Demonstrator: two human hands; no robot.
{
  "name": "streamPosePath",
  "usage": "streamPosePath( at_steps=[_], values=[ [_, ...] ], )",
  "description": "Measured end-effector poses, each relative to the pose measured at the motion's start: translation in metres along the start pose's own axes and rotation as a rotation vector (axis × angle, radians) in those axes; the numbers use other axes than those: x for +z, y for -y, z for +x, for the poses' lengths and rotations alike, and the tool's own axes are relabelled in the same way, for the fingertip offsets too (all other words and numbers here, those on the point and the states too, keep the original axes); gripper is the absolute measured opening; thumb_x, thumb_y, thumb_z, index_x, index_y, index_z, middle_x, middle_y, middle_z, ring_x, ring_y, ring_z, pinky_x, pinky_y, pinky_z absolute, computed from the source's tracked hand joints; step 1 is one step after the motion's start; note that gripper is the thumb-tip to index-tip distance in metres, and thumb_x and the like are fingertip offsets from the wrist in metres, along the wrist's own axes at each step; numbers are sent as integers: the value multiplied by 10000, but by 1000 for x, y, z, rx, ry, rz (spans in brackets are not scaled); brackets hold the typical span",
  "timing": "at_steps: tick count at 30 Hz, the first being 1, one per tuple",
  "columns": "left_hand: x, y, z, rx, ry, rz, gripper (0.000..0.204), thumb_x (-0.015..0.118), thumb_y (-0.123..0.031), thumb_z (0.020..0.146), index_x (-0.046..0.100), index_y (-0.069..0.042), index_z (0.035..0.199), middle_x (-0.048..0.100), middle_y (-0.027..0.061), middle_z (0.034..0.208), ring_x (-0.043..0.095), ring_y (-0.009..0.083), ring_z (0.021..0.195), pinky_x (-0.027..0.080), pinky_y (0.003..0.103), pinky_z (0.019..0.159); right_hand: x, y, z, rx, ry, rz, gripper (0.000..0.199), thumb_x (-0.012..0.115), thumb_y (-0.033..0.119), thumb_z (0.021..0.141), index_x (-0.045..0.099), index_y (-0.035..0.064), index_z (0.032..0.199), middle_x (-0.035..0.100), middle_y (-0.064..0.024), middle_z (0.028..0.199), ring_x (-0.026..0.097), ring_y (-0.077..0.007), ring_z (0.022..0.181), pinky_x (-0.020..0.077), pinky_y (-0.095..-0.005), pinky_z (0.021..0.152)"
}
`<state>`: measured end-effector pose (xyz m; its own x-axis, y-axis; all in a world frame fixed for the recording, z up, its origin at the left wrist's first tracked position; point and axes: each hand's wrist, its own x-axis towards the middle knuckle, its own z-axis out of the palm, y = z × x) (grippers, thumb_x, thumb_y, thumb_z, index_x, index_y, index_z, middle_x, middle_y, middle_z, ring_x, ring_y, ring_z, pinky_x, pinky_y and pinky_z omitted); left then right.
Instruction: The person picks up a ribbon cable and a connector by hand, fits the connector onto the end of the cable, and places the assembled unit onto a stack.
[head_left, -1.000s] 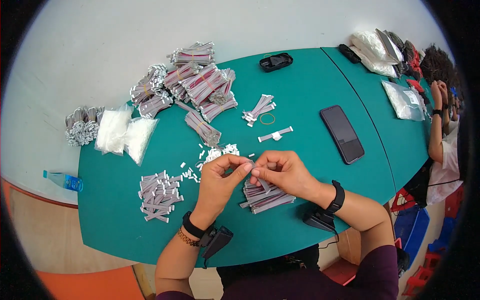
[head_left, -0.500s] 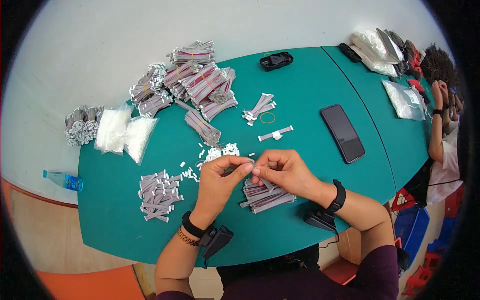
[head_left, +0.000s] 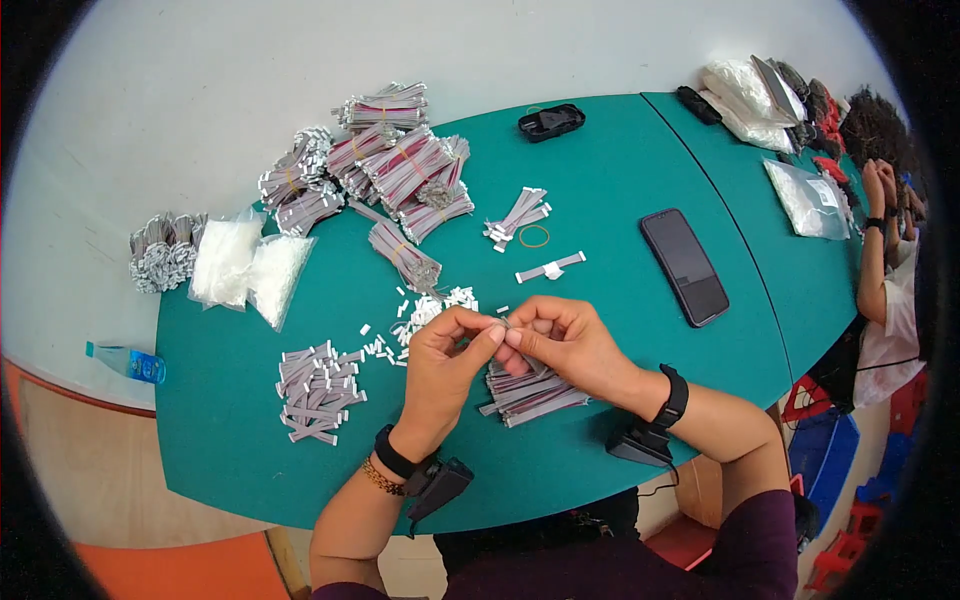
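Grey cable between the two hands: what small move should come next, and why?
Perhaps ease the right hand slightly aside to check the grey cable: it and the left hand meet over the cable, hiding most of it from view.

Green table (head_left: 600,200), grey ribbon cables (head_left: 322,392) with white ends, white pieces (head_left: 459,297), black phone (head_left: 685,267)

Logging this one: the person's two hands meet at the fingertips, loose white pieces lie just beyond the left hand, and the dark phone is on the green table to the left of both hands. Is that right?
Not quite: the dark phone is on the green table to the right of both hands, left and right, as the head view shows. The rest stands.
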<state>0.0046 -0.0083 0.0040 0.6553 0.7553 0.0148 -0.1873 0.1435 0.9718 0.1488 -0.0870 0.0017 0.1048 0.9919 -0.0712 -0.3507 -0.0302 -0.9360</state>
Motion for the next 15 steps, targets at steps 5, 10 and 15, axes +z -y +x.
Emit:
streamPosePath(
  at_steps=[5, 10, 15],
  values=[
    [2, 0, -2, -25, -25, -37, 88, 636, -89, 819, 611, -21, 868, 623, 20, 812, 502, 54, 656, 380, 186, 584, -1, 1, -2, -23, -4, -16, 112, 556, 117, 891, 562, 6, 883, 632, -55, 756, 570, -65, 628, 469, -196, 550],
    [-3, 1, 0, -54, -29, 11, 116, 644, -82, 818, 627, 2, 896, 633, 39, 820, 537, 73, 709, 421, 199, 653, -4, 1, 0, -61, -10, -88, 99, 566, 122, 885, 552, 30, 850, 618, -27, 729, 541, -42, 615, 435, -179, 530],
    [2, 1, -1, -56, -27, 7, 105, 640, -84, 819, 620, -11, 891, 628, 30, 797, 496, 56, 654, 382, 187, 591, -4, -3, -3, -87, -18, -126, 89, 566, 115, 883, 548, 34, 853, 611, -17, 721, 529, -36, 617, 422, -180, 531]
  ],
)
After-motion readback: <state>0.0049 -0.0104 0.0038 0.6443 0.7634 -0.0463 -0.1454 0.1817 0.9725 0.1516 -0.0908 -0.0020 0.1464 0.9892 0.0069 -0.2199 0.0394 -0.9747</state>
